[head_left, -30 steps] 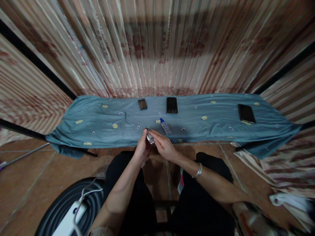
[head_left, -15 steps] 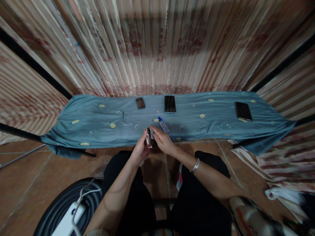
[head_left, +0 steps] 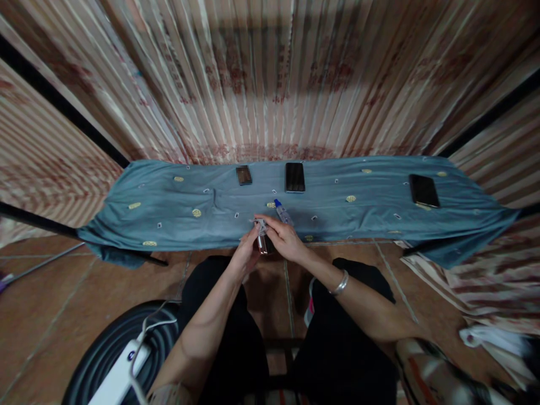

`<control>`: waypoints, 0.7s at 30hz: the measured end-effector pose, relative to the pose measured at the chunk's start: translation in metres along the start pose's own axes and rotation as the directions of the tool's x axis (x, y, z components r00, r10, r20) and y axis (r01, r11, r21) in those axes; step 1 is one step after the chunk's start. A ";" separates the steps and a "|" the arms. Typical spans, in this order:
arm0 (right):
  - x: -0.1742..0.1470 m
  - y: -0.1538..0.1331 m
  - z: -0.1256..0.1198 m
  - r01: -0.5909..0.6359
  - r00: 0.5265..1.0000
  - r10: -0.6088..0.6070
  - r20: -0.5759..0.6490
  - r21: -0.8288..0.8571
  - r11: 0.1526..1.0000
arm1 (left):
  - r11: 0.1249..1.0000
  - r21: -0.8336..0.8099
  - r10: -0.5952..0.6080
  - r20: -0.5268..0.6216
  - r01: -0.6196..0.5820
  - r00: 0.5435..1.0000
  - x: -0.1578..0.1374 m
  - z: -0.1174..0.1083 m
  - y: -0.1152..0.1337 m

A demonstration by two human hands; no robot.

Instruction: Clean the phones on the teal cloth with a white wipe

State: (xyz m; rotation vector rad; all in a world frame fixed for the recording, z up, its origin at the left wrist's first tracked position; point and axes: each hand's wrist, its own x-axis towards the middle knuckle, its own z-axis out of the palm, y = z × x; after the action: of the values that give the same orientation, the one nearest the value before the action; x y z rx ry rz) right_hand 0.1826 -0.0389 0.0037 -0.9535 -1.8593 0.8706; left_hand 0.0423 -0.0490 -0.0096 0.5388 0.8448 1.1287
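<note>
While both hands clasp a phone.

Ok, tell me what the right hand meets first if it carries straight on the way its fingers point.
The right hand points up-left, so it likely meets the small object held with the left hand at once; beyond lies bare blue cloth. Depth is unclear.
</note>
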 end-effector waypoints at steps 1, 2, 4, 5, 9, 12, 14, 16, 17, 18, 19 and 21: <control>0.001 0.002 0.000 -0.011 1.000 0.011 -0.001 -0.009 1.000 | 1.000 -0.014 -0.002 0.000 0.002 1.000 0.000 0.001 0.001; 0.001 0.005 0.000 -0.025 1.000 0.025 -0.004 -0.021 0.999 | 1.000 -0.028 -0.006 0.001 0.006 1.000 -0.001 0.001 0.003; 0.002 0.010 0.001 -0.057 0.998 0.057 -0.010 -0.045 0.997 | 0.998 -0.055 -0.014 0.000 0.014 1.000 -0.002 0.003 0.006; 0.002 0.013 0.001 -0.071 0.997 0.071 -0.013 -0.054 0.996 | 0.998 -0.066 -0.021 -0.006 0.020 1.000 -0.003 0.003 0.008; 0.001 0.023 0.004 -0.104 0.994 0.102 -0.026 -0.073 0.992 | 0.994 -0.102 -0.050 -0.029 0.047 0.998 -0.004 0.005 0.012; 0.000 0.029 0.007 -0.116 0.993 0.113 -0.038 -0.075 0.990 | 0.990 -0.126 -0.062 -0.023 0.059 0.998 -0.004 0.007 0.015; -0.001 0.032 0.010 -0.127 0.991 0.124 -0.041 -0.076 0.989 | 0.988 -0.137 -0.070 -0.023 0.066 0.997 -0.004 0.008 0.017; -0.002 0.035 0.013 -0.142 0.989 0.138 -0.047 -0.080 0.987 | 0.986 -0.148 -0.077 -0.038 0.070 0.996 -0.003 0.008 0.019; -0.003 0.036 0.015 -0.149 0.988 0.145 -0.051 -0.082 0.985 | 0.986 -0.152 -0.075 -0.047 0.067 0.996 -0.002 0.007 0.020; -0.004 0.036 0.017 -0.155 0.987 0.151 -0.052 -0.083 0.984 | 0.986 -0.153 -0.070 -0.056 0.060 0.996 -0.001 0.006 0.020; -0.005 0.036 0.019 -0.157 0.987 0.153 -0.051 -0.084 0.984 | 0.987 -0.154 -0.060 -0.064 0.049 0.996 0.000 0.005 0.021; -0.007 0.035 0.021 -0.147 0.989 0.144 -0.040 -0.083 0.986 | 0.988 -0.151 -0.029 -0.078 0.017 0.997 0.002 0.003 0.020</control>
State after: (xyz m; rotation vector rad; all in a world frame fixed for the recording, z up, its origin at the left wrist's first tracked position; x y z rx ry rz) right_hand 0.1757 -0.0325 -0.0370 -1.1626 -1.8285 0.8612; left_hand 0.0339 -0.0398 0.0061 0.3600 0.8249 1.1888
